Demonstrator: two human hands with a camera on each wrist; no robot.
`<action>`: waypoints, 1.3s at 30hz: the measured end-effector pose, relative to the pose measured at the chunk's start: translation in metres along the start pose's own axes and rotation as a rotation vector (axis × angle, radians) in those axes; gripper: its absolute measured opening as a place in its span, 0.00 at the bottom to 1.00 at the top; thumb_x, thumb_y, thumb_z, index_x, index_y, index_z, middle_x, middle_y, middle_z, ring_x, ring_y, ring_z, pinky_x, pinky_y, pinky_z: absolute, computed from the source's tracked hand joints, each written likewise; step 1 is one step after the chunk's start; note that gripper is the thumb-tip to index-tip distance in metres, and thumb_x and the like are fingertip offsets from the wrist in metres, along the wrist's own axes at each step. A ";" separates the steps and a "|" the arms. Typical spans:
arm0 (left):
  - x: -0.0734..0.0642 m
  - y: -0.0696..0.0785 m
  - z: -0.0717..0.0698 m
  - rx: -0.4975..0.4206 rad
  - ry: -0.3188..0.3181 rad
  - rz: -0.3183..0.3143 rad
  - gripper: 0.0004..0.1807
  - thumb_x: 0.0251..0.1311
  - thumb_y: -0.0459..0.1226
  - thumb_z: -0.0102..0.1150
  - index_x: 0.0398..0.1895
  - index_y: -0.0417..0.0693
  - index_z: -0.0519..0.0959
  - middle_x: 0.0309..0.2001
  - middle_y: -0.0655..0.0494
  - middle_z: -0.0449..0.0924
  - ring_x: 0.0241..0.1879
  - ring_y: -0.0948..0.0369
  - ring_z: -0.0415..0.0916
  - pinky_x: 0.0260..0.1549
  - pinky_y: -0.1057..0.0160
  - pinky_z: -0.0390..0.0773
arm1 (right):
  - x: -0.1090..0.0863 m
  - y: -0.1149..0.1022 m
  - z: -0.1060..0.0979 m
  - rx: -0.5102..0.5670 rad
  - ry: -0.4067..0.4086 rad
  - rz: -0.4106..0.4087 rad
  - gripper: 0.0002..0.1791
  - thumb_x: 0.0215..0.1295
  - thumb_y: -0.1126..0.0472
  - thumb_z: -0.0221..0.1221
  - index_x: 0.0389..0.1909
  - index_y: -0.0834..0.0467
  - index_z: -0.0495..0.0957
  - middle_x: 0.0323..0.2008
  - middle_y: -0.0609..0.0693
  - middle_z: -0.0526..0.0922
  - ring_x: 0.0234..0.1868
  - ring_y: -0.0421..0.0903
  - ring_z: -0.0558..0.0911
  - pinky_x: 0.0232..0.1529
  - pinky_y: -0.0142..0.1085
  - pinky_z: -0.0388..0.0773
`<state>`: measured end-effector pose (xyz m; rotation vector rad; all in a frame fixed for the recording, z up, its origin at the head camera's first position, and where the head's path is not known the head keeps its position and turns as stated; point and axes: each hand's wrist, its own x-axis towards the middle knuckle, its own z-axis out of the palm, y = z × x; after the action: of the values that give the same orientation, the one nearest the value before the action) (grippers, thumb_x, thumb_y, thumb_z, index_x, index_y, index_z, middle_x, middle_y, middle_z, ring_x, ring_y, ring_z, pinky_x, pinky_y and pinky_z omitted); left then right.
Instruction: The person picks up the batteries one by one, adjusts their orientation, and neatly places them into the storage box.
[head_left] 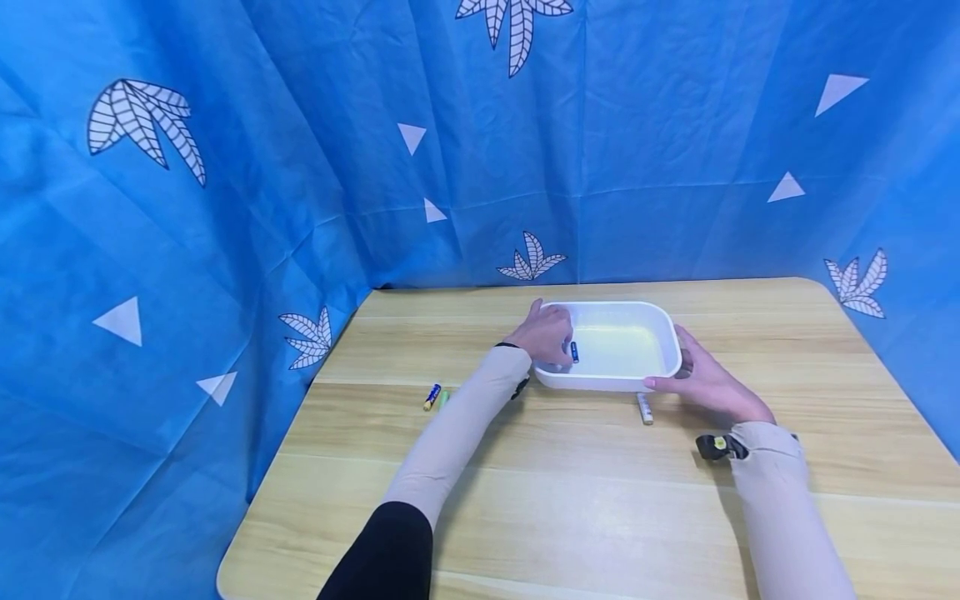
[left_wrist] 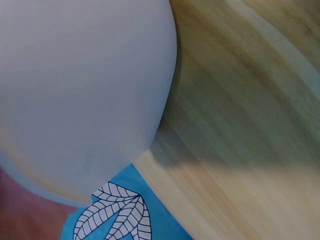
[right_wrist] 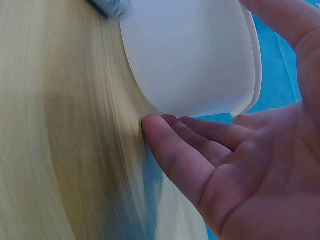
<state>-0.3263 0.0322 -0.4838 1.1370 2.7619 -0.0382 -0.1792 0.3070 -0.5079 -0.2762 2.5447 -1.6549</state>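
A white rectangular tray (head_left: 609, 383) stands near the table's back edge. My left hand (head_left: 546, 335) reaches over its left end, fingers curled down inside. At those fingertips, a dark blue battery (head_left: 574, 352) is pinched; the thumb's contact is hidden. In the left wrist view the tray's outer wall (left_wrist: 90, 90) covers most of that hand. My right hand (head_left: 708, 379) holds the tray's right end, thumb against the front wall. Its fingers (right_wrist: 180, 160) curve by the tray's lower end in the right wrist view. A white battery (head_left: 645, 409) lies before the tray, near the right thumb.
To the left of my left forearm, a blue and gold battery (head_left: 432, 397) lies on the wooden table (head_left: 570, 500). Beside it is a green battery (head_left: 444, 398), partly hidden by the sleeve. A blue patterned curtain (head_left: 660, 167) hangs behind the table and along its left side.
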 end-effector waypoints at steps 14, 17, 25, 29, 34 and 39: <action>-0.003 0.001 0.001 -0.011 -0.008 -0.006 0.14 0.54 0.52 0.72 0.36 0.56 0.85 0.57 0.61 0.80 0.71 0.56 0.67 0.81 0.34 0.40 | -0.002 0.001 -0.001 -0.019 -0.012 0.009 0.63 0.60 0.55 0.74 0.84 0.50 0.38 0.76 0.66 0.63 0.71 0.65 0.70 0.70 0.58 0.70; -0.004 0.001 0.001 -0.023 -0.015 -0.003 0.14 0.54 0.52 0.72 0.37 0.55 0.86 0.55 0.61 0.80 0.70 0.57 0.67 0.81 0.34 0.39 | -0.003 0.000 -0.001 -0.022 -0.019 0.010 0.63 0.61 0.54 0.74 0.84 0.50 0.38 0.77 0.65 0.61 0.73 0.65 0.69 0.69 0.50 0.73; -0.005 0.000 0.002 -0.020 -0.035 0.009 0.17 0.56 0.54 0.72 0.41 0.56 0.87 0.57 0.61 0.80 0.74 0.56 0.64 0.80 0.32 0.39 | -0.003 0.000 -0.002 0.010 -0.028 0.028 0.62 0.61 0.55 0.73 0.84 0.50 0.38 0.78 0.66 0.60 0.71 0.65 0.69 0.45 0.31 0.82; -0.004 0.001 0.002 -0.021 -0.037 0.002 0.18 0.56 0.54 0.72 0.43 0.56 0.87 0.58 0.60 0.79 0.73 0.56 0.64 0.80 0.32 0.38 | -0.005 0.000 -0.003 -0.003 -0.020 0.048 0.62 0.61 0.53 0.73 0.84 0.46 0.38 0.77 0.67 0.62 0.62 0.65 0.74 0.30 0.40 0.80; -0.005 0.003 0.002 -0.025 -0.043 -0.001 0.22 0.56 0.55 0.71 0.49 0.55 0.87 0.60 0.60 0.79 0.73 0.57 0.63 0.80 0.33 0.36 | -0.006 -0.001 -0.004 -0.050 -0.016 0.049 0.63 0.61 0.51 0.73 0.84 0.47 0.38 0.77 0.66 0.62 0.73 0.65 0.68 0.57 0.42 0.73; -0.008 0.003 0.000 -0.036 -0.039 0.001 0.25 0.55 0.55 0.72 0.53 0.55 0.86 0.66 0.57 0.76 0.75 0.56 0.62 0.80 0.33 0.36 | -0.006 -0.002 -0.002 -0.053 -0.014 0.059 0.63 0.61 0.52 0.74 0.84 0.46 0.37 0.79 0.64 0.60 0.76 0.65 0.65 0.67 0.56 0.70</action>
<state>-0.3188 0.0285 -0.4820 1.1162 2.7166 -0.0103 -0.1735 0.3094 -0.5055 -0.2137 2.5635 -1.5617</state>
